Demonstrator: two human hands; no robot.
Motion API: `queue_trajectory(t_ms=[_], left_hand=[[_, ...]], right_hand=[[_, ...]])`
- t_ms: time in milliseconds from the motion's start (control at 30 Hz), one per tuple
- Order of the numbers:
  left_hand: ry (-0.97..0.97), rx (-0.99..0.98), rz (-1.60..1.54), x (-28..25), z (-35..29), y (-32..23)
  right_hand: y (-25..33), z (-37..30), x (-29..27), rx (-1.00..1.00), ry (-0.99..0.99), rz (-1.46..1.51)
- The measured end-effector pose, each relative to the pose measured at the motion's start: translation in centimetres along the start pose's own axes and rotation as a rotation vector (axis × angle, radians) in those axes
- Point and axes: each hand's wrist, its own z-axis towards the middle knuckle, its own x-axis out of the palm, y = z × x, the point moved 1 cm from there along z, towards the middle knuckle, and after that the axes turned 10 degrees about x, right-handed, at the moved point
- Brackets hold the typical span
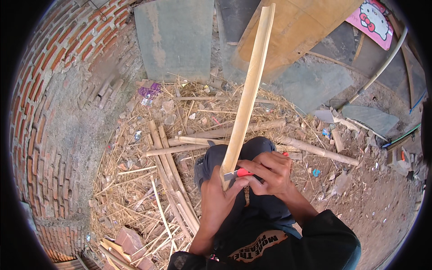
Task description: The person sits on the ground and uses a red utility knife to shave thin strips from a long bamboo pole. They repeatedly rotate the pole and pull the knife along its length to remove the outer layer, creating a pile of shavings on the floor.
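Note:
A long split bamboo piece (248, 99), pale and hollowed along its length, slants up and away from my lap. My left hand (215, 196) is wrapped round its near end. In my right hand (271, 172) is a utility knife (243, 172) with a red handle, gripped by the fingers. Its short metal blade lies across the bamboo close to the left hand, touching or nearly touching it. The left thumb reaches toward the knife, and I cannot tell whether it presses on it. Both hands are above my dark-trousered knees.
Split bamboo strips (168, 175) lie left of my legs among straw and rubble. A round bamboo pole (320, 152) rests to the right. Grey sheets (173, 42) and a tan board (292, 33) lean at the back. A brick wall (42, 117) stands on the left.

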Motion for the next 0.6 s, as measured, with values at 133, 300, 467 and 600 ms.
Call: queue_trajectory(t_ms=[133, 300, 467, 600], left_hand=[[0.070, -0.044, 0.080, 0.5, -1.4, 0.9], [0.151, -0.121, 0.116, 1.1, -2.7, 1.2], [0.169, -0.132, 0.161, 0.1, -2.9, 1.1], [0.154, -0.148, 0.228, 0.1, -3.4, 0.9]], right_hand=[[-1.8, 1.6, -1.2, 0.221, -0.203, 0.021], [-3.8, 3.6, -2.8, 0.274, -0.225, 0.007], [-4.5, 3.5, -2.9, 0.198, -0.206, -0.009], [-4.5, 3.6, -2.5, 0.165, -0.209, -0.031]])
